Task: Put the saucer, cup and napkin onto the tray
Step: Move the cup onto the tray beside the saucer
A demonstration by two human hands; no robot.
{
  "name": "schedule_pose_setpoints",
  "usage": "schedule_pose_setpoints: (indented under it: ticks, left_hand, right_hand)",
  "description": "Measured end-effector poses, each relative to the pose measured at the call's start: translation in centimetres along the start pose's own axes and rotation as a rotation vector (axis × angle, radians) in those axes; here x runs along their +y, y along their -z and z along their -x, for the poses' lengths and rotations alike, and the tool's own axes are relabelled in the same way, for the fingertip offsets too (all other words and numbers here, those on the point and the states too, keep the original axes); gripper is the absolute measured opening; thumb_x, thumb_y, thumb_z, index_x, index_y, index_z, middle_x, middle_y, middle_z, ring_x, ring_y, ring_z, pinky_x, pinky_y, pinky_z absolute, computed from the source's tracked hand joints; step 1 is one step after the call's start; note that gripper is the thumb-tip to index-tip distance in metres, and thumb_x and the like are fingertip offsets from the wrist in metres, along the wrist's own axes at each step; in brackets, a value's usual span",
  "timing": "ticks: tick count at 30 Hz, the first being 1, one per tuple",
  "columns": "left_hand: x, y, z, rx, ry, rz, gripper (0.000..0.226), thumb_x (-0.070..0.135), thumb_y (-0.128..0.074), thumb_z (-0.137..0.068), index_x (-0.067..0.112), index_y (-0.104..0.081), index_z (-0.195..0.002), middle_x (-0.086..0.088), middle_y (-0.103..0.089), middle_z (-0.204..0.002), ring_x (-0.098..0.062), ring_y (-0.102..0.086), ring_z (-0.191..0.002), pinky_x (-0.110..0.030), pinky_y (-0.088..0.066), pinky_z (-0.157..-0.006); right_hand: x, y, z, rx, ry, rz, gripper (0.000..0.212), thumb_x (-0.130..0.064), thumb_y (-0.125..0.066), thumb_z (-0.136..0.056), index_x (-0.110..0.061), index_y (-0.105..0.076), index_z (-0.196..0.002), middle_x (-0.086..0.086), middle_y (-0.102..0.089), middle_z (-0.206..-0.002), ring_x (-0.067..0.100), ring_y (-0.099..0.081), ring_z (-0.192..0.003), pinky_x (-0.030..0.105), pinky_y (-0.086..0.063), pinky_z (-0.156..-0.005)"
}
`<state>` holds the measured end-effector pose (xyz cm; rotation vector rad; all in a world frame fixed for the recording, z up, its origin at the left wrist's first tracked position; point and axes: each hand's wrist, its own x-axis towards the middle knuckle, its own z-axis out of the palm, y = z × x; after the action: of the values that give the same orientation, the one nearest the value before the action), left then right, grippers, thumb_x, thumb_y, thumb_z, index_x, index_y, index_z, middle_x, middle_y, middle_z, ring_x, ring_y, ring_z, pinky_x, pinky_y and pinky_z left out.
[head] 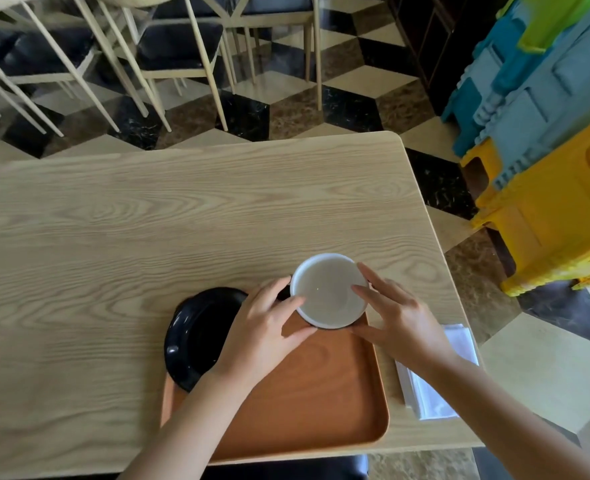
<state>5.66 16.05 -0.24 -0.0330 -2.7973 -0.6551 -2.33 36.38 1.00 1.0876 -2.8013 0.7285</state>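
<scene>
Cup (328,291): white inside, clasped by your left hand (269,327) and right hand (402,318) over the tray (321,403) far corner, perhaps lifted. Saucer (196,334): black, overlapping tray's left edge. Napkin (435,382): on worktop (148,220), right of tray.

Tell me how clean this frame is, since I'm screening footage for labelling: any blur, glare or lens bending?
Head view: the table edges bow from wide-angle distortion; chairs at the top left are smeared; a small glare spot sits on the black saucer; the cup, both hands and tray are sharp, under soft, even light.
</scene>
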Motion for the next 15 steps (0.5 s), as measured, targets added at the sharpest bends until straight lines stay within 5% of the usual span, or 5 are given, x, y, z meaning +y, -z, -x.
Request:
schedule_pose_setpoints:
  ticks: [15]
  left_hand:
    - [0.0,-2.1,1.7,-0.040,0.015,0.012,0.039,0.030,-0.080,-0.066,0.009,-0.070,-0.097,-0.015,-0.064,-0.115,-0.030,-0.059,-0.107,-0.040,-0.050,-0.093]
  right_hand:
    - [0.4,-1.4,2.0,-0.073,-0.044,-0.032,0.057,-0.014,-0.089,-0.050,-0.002,-0.068,-0.102,0.019,-0.058,-0.127,0.034,-0.068,-0.091,0.043,-0.059,-0.063]
